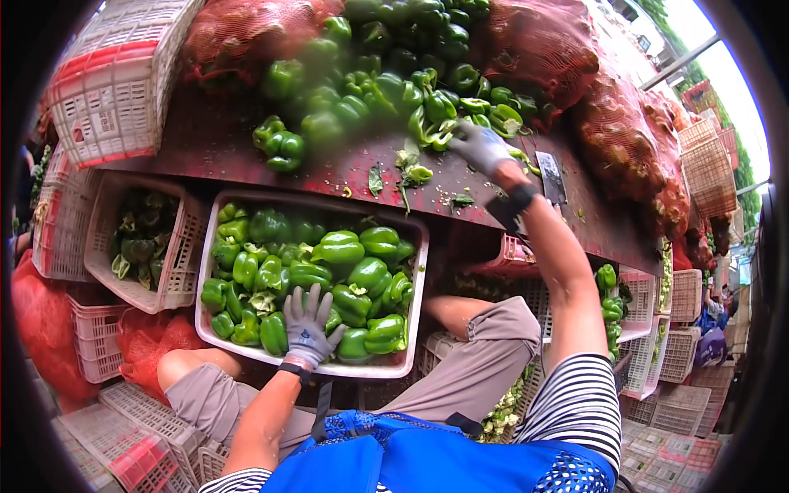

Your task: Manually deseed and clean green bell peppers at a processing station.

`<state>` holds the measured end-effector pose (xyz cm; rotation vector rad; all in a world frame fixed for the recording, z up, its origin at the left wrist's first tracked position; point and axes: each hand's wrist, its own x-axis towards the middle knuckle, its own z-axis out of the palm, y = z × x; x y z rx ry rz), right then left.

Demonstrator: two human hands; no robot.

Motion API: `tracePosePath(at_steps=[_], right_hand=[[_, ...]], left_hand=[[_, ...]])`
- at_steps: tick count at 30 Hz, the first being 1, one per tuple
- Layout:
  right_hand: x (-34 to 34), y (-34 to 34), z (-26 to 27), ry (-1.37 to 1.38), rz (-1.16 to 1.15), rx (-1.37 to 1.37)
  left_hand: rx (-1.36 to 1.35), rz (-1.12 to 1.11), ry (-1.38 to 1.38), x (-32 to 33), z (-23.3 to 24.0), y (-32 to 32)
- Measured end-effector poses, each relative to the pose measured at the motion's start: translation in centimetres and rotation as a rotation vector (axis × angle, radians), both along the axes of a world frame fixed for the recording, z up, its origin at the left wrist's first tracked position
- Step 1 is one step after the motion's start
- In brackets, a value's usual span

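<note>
My left hand (309, 328), in a grey glove with fingers spread, rests on green bell peppers (351, 305) at the near edge of a full white plastic crate (418, 296). My right hand (479, 148), also gloved, reaches onto the dark table (345, 179), at cut pepper pieces (439, 134); whether it grips one cannot be told. A large heap of whole green peppers (400, 37) lies beyond, partly blurred. Right of my right hand is a flat metal blade (550, 177). Leaves and a pepper scrap (419, 173) lie amid seeds near the table's front edge.
Red mesh sacks (536, 49) flank the heap. White and red crates (105, 92) stand at the upper left, and a crate of darker peppers (175, 271) is left of the full one. More crates (641, 357) and stuffed mesh sacks (622, 135) line the right. My legs are below the table.
</note>
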<state>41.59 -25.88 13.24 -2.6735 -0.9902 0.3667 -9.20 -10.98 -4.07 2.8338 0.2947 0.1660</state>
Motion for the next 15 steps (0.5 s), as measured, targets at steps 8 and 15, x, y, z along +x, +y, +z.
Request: tracePosePath(at_steps=[8,15], right_hand=[[-1.8,11.1,-7.0,-0.136,-0.328,-0.038],[-11.7,7.5,-2.0,-0.257,0.115,0.619]], left_hand=[[-0.013,0.01,-0.051,-1.0,0.9,0.4],[-0.11,0.079,0.194,-2.5,6.8,0.5]])
